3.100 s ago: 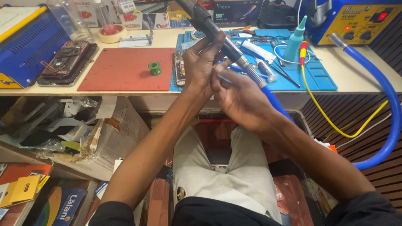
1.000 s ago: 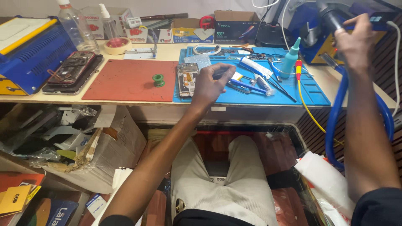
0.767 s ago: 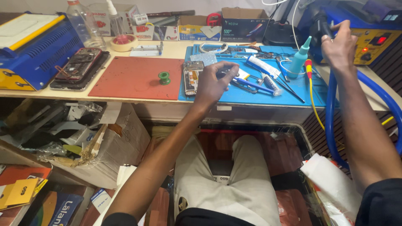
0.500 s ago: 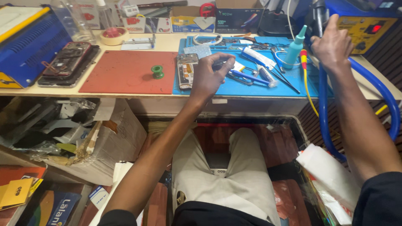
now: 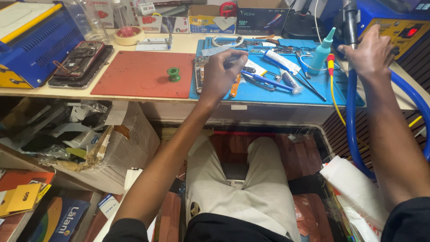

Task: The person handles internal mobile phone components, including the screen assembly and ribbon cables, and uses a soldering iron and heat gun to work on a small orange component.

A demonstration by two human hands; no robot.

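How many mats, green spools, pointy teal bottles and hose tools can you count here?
Mats: 2, the red mat and the blue mat
Green spool: 1
Pointy teal bottle: 1
Hose tool: 1, gripped in the right hand
Total: 5

Matt red rubbery mat [image 5: 134,74]; glossy blue hose [image 5: 351,116]; worn cardboard box [image 5: 121,152].

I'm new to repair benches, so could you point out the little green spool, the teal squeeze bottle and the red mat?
green spool [image 5: 173,74], head view, on its top rim.
teal squeeze bottle [image 5: 320,56], head view, on its body below the nozzle.
red mat [image 5: 134,76], head view, on a bare patch left of the spool.
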